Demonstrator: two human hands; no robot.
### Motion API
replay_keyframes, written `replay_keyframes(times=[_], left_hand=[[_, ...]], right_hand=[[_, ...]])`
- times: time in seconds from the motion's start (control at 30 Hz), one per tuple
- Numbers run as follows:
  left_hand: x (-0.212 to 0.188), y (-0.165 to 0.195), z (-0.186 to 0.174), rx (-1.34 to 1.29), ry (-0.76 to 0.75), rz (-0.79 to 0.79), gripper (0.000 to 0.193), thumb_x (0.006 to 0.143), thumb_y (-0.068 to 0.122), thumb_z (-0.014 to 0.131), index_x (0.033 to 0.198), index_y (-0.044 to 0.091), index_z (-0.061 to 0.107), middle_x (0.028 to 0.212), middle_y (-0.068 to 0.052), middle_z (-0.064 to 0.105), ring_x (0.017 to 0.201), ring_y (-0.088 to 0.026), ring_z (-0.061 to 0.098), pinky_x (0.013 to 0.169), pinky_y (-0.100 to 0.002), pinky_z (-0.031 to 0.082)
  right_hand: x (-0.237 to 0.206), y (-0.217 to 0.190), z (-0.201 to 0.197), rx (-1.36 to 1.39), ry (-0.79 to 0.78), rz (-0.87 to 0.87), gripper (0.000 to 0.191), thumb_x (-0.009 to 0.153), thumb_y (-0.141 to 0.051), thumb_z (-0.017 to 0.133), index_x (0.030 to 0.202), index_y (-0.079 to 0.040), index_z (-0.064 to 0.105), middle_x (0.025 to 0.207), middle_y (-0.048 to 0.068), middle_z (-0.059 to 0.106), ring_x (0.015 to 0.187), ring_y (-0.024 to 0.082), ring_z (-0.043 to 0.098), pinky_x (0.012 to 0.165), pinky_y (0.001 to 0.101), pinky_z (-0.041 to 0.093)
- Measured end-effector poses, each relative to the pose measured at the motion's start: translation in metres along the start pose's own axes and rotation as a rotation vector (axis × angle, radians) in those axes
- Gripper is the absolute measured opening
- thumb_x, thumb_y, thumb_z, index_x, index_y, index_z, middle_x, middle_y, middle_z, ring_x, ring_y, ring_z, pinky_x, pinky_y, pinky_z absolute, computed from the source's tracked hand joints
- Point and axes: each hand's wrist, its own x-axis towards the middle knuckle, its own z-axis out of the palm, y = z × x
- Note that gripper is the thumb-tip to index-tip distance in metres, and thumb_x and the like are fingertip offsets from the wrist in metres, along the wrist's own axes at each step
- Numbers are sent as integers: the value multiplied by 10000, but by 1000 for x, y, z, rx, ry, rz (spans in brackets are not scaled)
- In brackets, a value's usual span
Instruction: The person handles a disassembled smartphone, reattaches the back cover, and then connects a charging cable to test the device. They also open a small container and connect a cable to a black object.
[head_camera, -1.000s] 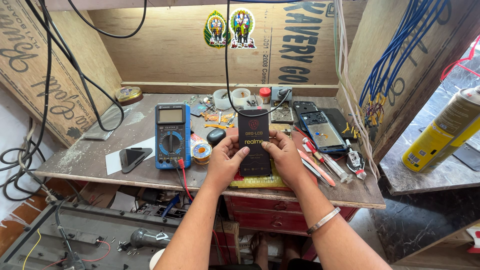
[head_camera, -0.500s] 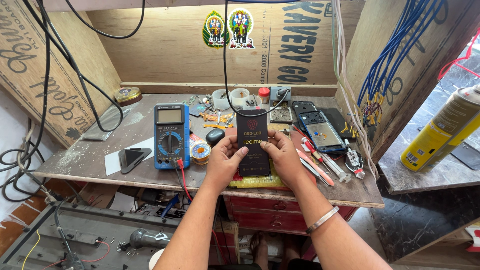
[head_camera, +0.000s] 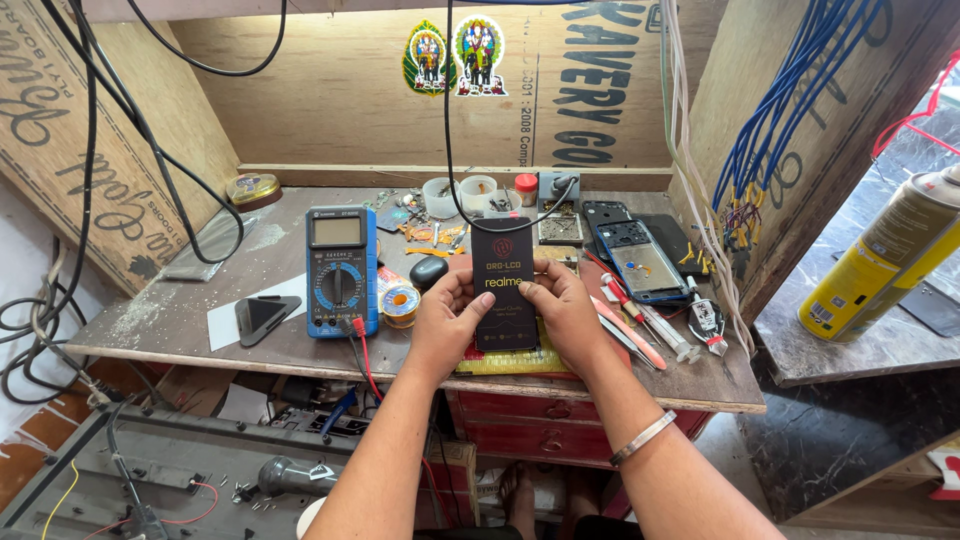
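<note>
Seen from above at a wooden desk (head_camera: 150, 330) walled in by printed plywood boards. Left to right along the top: round yellow tin (head_camera: 251, 188) at the back left corner; dark triangular pick (head_camera: 262, 317) on a white paper slip near the front left edge; blue multimeter (head_camera: 341, 270) lying flat, its red and black leads dropping over the front edge; small solder spool (head_camera: 401, 302) just beside it.

Held at the middle of the front edge, above a yellow mat (head_camera: 515, 363): a flat black box (head_camera: 504, 296), upright and narrow, with pale print and a round emblem near its top. Left hand (head_camera: 446, 322) pinching the box's left side, thumb on the face; right hand (head_camera: 565, 312) gripping the right side likewise, a metal bangle (head_camera: 641, 438) on that wrist. Lower part of the box hidden by the thumbs.

Farther right: an opened phone (head_camera: 643, 260) with blue frame, then screwdrivers and tweezers (head_camera: 640, 325) towards the front right corner. Off the desk on a stone ledge, a yellow spray can (head_camera: 885, 262), cut off by the picture's edge.

On the back wall, two leaf-shaped coloured stickers (head_camera: 453, 55). Small cups and parts along the back edge too cluttered to make out.
</note>
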Motion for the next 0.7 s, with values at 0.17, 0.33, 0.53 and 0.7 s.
replay_keyframes(times=[0.17, 0.33, 0.53, 0.7], left_hand=[[0, 0, 1, -19, 0, -5, 295, 952, 43, 662, 1235, -35, 640, 1090, -92, 750, 958, -109, 702, 852, -258, 587], [-1, -1, 0, -5, -1, 7, 294, 952, 38, 664, 1236, -36, 643, 1093, -90, 748, 952, -107, 696, 852, -255, 584], [0, 0, 0, -23, 0, -8, 290, 953, 36, 663, 1234, -38, 641, 1085, -88, 747, 949, -107, 697, 849, -259, 585], [1, 1, 0, -12, -3, -6, 294, 949, 39, 663, 1233, -34, 642, 1085, -82, 748, 949, -101, 698, 854, -255, 586]], right_hand=[[-1, -1, 1, 15, -2, 5, 318, 972, -18, 574, 1286, 22, 595, 1131, 107, 723, 1006, 142, 684, 902, 297, 561], [-1, -1, 0, 0, 6, 10, 313, 976, -18, 573, 1284, 29, 594, 1116, 116, 727, 989, 149, 687, 893, 300, 563], [-1, -3, 2, 11, 6, 6, 322, 970, -19, 572, 1288, 24, 591, 1120, 105, 726, 995, 136, 686, 897, 292, 560], [-2, -6, 2, -1, 6, 5, 310, 973, -21, 572, 1278, 30, 594, 1111, 109, 728, 982, 141, 685, 887, 295, 563]])
